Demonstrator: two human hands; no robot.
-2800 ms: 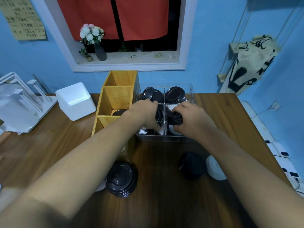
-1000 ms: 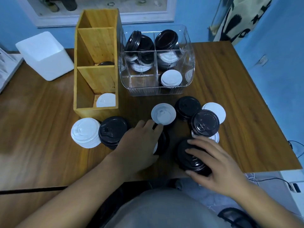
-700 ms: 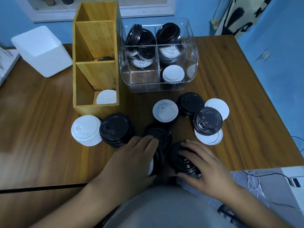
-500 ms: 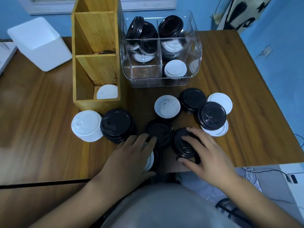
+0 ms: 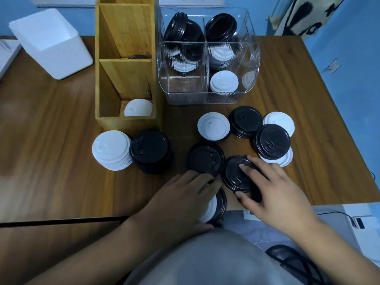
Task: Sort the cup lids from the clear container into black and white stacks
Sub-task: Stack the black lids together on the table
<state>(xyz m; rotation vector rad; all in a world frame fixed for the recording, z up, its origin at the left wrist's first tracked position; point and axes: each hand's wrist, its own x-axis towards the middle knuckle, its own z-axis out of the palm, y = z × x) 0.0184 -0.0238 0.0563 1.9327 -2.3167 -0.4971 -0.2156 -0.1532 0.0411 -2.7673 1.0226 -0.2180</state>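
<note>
The clear container stands at the back and holds black lids in its far compartments and white lids nearer. A white stack and a black stack stand side by side at the left. Loose lids lie in front of the container: an upturned white lid, a black pile, a black lid on white ones, and a single black lid. My right hand grips a black lid on the table. My left hand lies over a mixed pile of white and black lids at the table's near edge.
A bamboo organiser with a white lid in its near compartment stands left of the container. A white box sits at the back left. The table's near edge runs just under my hands, with cables on the floor beyond.
Both hands came out of the container with lids and set them down near the table's front edge. My right hand has slid its black lid away from the edge toward the other loose lids.
</note>
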